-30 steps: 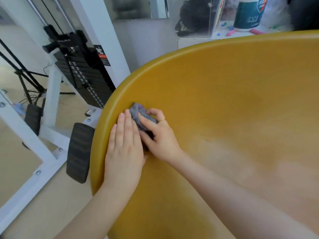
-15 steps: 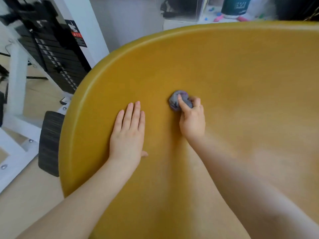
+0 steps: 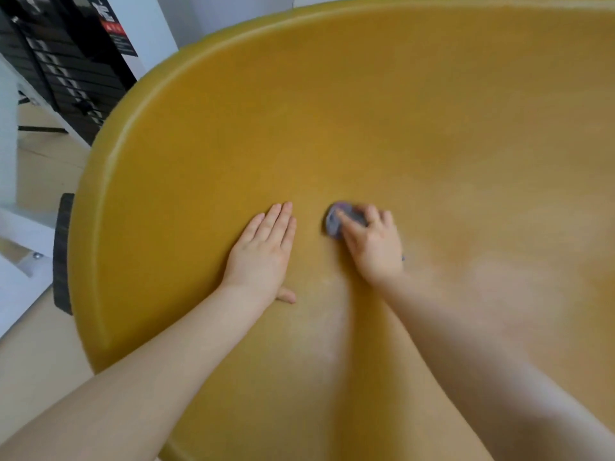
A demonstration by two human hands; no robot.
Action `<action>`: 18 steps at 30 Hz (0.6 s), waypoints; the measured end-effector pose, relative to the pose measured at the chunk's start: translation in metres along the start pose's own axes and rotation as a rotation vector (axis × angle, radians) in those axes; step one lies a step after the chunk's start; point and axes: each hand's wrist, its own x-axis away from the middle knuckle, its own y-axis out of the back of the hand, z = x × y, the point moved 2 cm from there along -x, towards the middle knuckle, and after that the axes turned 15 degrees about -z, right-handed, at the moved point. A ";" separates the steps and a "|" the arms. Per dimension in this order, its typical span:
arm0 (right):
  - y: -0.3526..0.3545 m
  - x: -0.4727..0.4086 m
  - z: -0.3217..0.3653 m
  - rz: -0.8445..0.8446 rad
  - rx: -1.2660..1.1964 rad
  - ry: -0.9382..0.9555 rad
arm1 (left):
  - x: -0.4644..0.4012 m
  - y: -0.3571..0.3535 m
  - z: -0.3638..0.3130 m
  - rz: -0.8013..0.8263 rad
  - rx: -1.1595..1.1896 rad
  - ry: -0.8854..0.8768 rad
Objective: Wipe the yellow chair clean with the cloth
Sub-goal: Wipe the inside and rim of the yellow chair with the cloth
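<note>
A person's right hand (image 3: 372, 242) grips a balled cloth (image 3: 336, 221) against the yellow chair (image 3: 332, 111); the left hand (image 3: 263, 249) presses flat beside it. So small a wad risks missing patches.

A home gym corner: a black weight stack (image 3: 66, 64) in a white machine frame (image 3: 20, 227) on pale flooring (image 3: 40, 354).

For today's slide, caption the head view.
Right hand wipes yellow chair with cloth; left hand rests flat.
</note>
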 end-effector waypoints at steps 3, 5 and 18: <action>-0.003 -0.024 -0.032 -0.054 0.123 0.008 | -0.001 -0.001 -0.001 0.004 -0.032 -0.007; -0.005 -0.024 -0.028 -0.064 0.145 -0.084 | -0.001 0.000 -0.001 0.016 -0.053 -0.001; 0.102 0.116 0.002 0.434 -0.179 0.103 | 0.006 0.009 -0.032 0.117 -0.024 -0.113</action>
